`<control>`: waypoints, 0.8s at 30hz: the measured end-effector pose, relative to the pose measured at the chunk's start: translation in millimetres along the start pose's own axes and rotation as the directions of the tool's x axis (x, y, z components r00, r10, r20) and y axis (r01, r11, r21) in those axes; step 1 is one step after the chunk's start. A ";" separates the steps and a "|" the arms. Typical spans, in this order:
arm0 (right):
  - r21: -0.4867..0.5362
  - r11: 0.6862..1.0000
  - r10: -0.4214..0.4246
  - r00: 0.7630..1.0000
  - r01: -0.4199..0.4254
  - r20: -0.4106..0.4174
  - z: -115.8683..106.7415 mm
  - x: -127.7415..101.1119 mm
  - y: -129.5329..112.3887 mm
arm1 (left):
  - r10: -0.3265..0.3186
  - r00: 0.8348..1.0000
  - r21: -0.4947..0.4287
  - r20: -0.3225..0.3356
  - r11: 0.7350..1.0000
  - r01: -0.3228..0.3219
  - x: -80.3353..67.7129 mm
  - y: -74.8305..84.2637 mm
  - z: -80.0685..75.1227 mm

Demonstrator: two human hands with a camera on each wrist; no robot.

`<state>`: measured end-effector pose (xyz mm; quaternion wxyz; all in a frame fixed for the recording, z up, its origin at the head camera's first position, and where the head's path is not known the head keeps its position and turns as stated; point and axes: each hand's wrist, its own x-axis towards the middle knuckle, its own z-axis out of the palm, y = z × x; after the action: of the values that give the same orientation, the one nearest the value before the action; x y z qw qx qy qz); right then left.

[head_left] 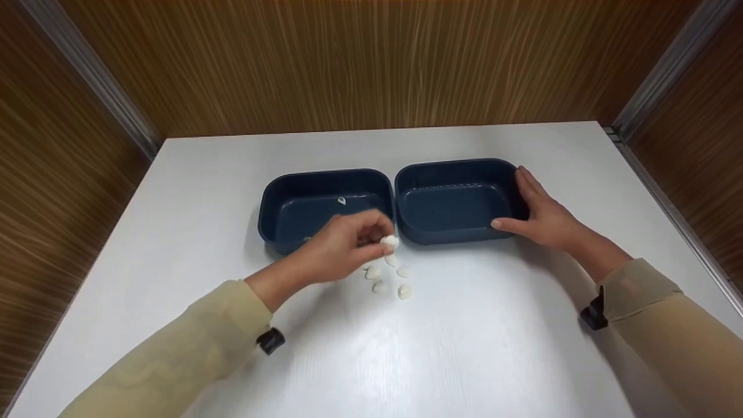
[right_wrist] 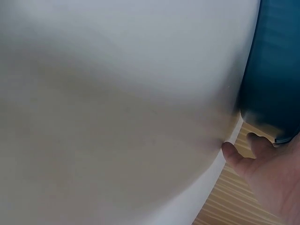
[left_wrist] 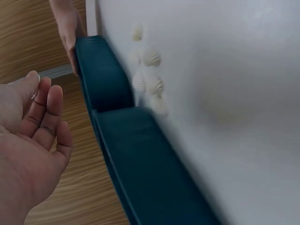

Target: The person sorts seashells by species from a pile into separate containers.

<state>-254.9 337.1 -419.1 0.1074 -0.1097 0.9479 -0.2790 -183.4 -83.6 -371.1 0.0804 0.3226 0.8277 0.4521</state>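
Note:
My left hand (head_left: 334,247) pinches a small white seashell (head_left: 389,240) between thumb and fingertips, above the front of the left blue bin (head_left: 268,215). In the left wrist view only a thin pale edge of this shell shows at the fingertips. Several ribbed white seashells (head_left: 404,291) lie on the table just below that hand. Inside the left bin is one shell (head_left: 341,200), with a bit of another partly hidden by the hand. My right hand (head_left: 545,217) rests against the right end of the right blue bin (head_left: 447,237), its fingers extended and the thumb at the front rim.
The two bins stand side by side on a white table (head_left: 453,348), their near ends almost meeting. Wood-grain panels (head_left: 371,69) rise behind the table and at both sides. A black strap piece (head_left: 271,341) hangs at the left cuff.

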 end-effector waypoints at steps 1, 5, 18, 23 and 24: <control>0.000 1.000 0.002 1.000 -0.002 0.001 0.0 0.1 -0.2 | 0.005 1.000 -0.001 -0.001 1.000 -0.005 6.1 1.6 -0.9; -0.001 1.000 0.007 1.000 -0.007 0.001 -0.4 -0.1 -1.0 | 0.006 1.000 -0.004 -0.008 1.000 -0.006 30.7 7.0 -2.0; -0.005 1.000 -0.019 1.000 0.019 -0.006 4.1 3.4 -2.1 | -0.078 0.997 -0.008 -0.016 0.997 0.078 97.4 -2.2 11.0; -0.009 1.000 -0.022 1.000 0.022 -0.010 4.6 3.4 -1.6 | -0.102 0.994 0.000 -0.024 0.995 0.102 114.3 -8.2 19.7; -0.010 1.000 -0.022 1.000 0.022 -0.011 4.6 3.2 -1.7 | -0.106 0.994 0.001 -0.024 0.994 0.106 116.9 -9.1 21.3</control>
<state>-256.5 332.5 -422.4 0.0985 -0.1193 0.9486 -0.2760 -269.6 -1.3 -372.2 0.0941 0.2730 0.8450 0.4501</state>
